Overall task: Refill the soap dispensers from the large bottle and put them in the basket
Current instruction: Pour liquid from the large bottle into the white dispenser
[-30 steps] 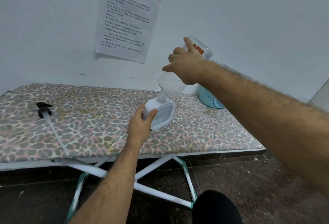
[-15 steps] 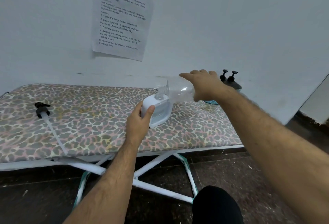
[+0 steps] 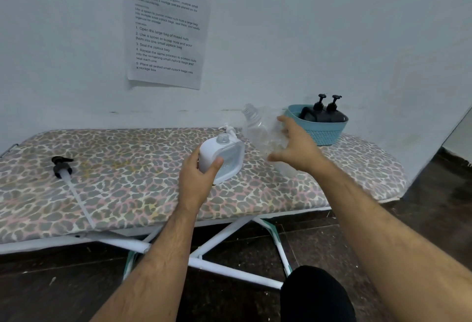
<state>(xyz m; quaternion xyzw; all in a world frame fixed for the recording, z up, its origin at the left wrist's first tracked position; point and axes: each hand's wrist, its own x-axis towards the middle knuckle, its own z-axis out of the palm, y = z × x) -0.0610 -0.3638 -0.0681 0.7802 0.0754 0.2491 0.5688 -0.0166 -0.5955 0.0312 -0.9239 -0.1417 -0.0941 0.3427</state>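
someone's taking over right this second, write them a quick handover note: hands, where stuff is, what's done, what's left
Left hand grips the white dispenser, neck open, no pump on.
Right hand is open at the clear large bottle; grip unclear through blur.
Two black dispensers already stand in the blue basket.
A white pump lies behind the white dispenser; a black pump lies far left on the board.
Left: fit a pump, basket the white dispenser.

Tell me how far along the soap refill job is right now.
Done: two black dispensers stand in the blue basket. In hand: the left hand grips the white dispenser, its neck open, while the right hand is at the clear bottle. Left: fit a pump, perhaps the white one behind it, then basket it. A black pump lies loose on the board.
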